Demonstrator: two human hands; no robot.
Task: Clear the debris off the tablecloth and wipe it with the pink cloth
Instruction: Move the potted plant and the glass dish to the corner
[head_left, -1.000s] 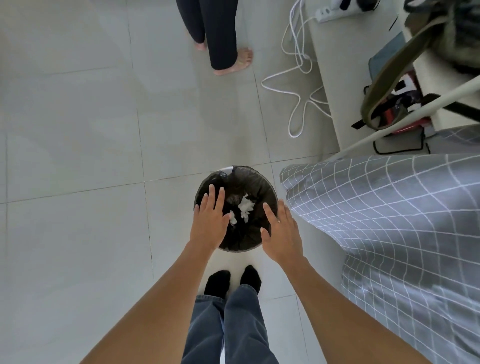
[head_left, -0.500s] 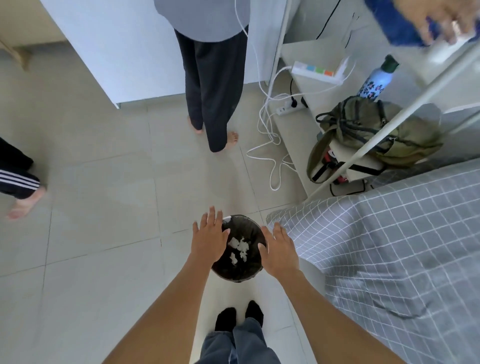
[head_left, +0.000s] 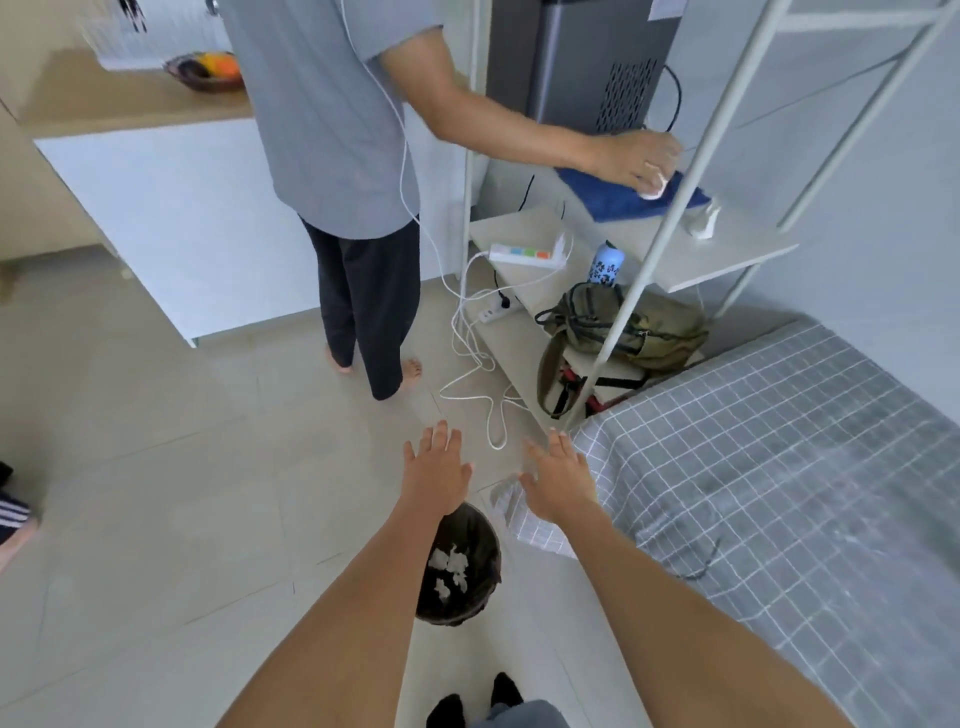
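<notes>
At 6 o'clock, bin (head_left: 460, 566) on floor holds white debris (head_left: 448, 564). My left hand (head_left: 435, 470) and right hand (head_left: 561, 480) hover above, fingers spread, gripping nothing. Tablecloth (head_left: 779, 467) at 3 o'clock. I see no pink cloth.

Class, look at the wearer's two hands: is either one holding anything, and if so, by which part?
Nothing is held. The left hand and right hand are both open with fingers spread, above the floor beyond the bin.
</notes>
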